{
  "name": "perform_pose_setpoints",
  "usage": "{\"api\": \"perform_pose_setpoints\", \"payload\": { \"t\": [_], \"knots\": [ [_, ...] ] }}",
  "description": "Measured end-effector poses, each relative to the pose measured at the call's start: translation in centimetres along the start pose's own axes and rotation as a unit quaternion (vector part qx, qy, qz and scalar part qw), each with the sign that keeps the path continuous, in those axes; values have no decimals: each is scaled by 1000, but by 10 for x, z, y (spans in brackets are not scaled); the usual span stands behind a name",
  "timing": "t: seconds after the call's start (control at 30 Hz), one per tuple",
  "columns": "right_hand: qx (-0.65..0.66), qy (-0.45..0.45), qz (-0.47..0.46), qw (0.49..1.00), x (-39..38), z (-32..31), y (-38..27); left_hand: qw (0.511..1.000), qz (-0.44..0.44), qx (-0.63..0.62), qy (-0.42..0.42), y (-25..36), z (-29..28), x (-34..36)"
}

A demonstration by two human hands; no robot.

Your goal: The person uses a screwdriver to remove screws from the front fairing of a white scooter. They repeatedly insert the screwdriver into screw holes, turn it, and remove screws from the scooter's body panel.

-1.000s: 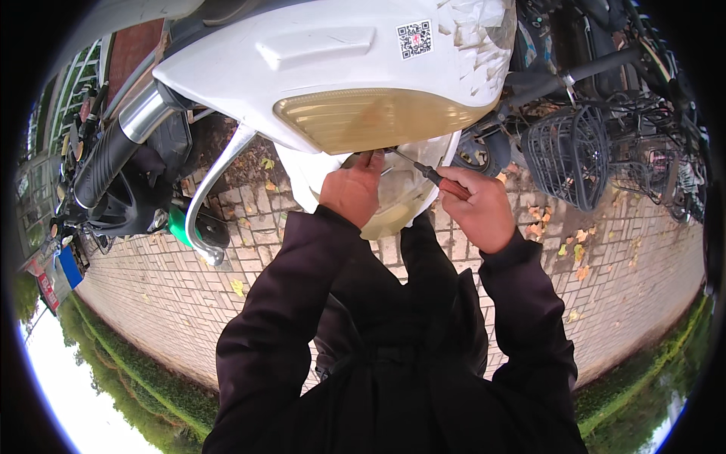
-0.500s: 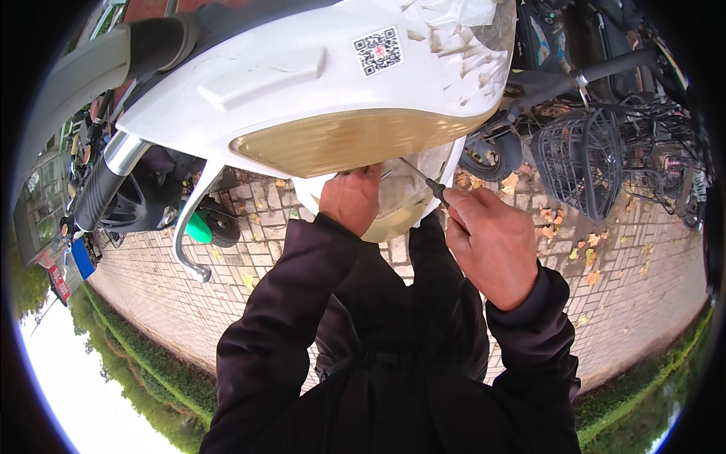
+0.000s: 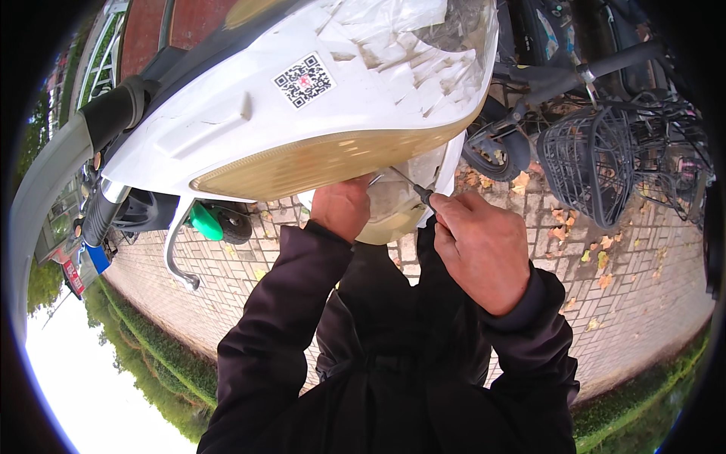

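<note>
My right hand (image 3: 484,246) is closed around the dark handle of a screwdriver (image 3: 426,194). Its thin metal shaft slants up and left to the lower edge of a yellowed lamp lens (image 3: 325,160) on a white scooter's front cover (image 3: 227,113); the tip is hard to make out. Just left of it, my left hand (image 3: 340,209) is curled up against that same edge. The lens hides its fingertips, and whatever they hold cannot be made out. Below and behind both hands hangs a cloudy, yellowish clear part (image 3: 393,216) of the scooter.
A brake lever (image 3: 175,250) and a black grip (image 3: 98,216) stick out at the left. Cracked clear tape (image 3: 423,64) covers the upper right of the cover. Black wire baskets (image 3: 586,163) of parked bikes stand at the right. Fallen leaves lie on the brick paving (image 3: 597,280).
The scooter's cover appears shifted left and tilted in view. Both hands sit slightly further left and lower, with the screwdriver still in the right hand at the lens edge.
</note>
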State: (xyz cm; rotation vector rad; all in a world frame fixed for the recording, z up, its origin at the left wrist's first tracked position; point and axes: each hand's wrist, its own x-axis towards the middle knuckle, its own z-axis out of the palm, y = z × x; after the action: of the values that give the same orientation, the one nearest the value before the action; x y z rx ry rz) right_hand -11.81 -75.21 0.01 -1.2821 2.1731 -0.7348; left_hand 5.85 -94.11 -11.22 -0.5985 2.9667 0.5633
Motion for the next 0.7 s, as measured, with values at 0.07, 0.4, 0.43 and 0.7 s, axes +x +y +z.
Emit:
{"api": "perform_pose_setpoints", "payload": {
  "t": [0.07, 0.4, 0.43, 0.7],
  "knots": [
    [5, -3, -1, 1000, -1, 1, 4, 999, -35, -17, -20, 3, -1, -2],
    [34, 18, -4, 999, -15, 11, 19, 985, -132, -108, 14, 7, 3, -8],
    [37, 24, -4, 999, -17, 13, 20, 985, -127, -111, 29, 7, 5, -8],
    [47, 44, -3, 998, -20, 14, 23, 985, -126, -108, 45, 22, 9, -10]
  ]
}}
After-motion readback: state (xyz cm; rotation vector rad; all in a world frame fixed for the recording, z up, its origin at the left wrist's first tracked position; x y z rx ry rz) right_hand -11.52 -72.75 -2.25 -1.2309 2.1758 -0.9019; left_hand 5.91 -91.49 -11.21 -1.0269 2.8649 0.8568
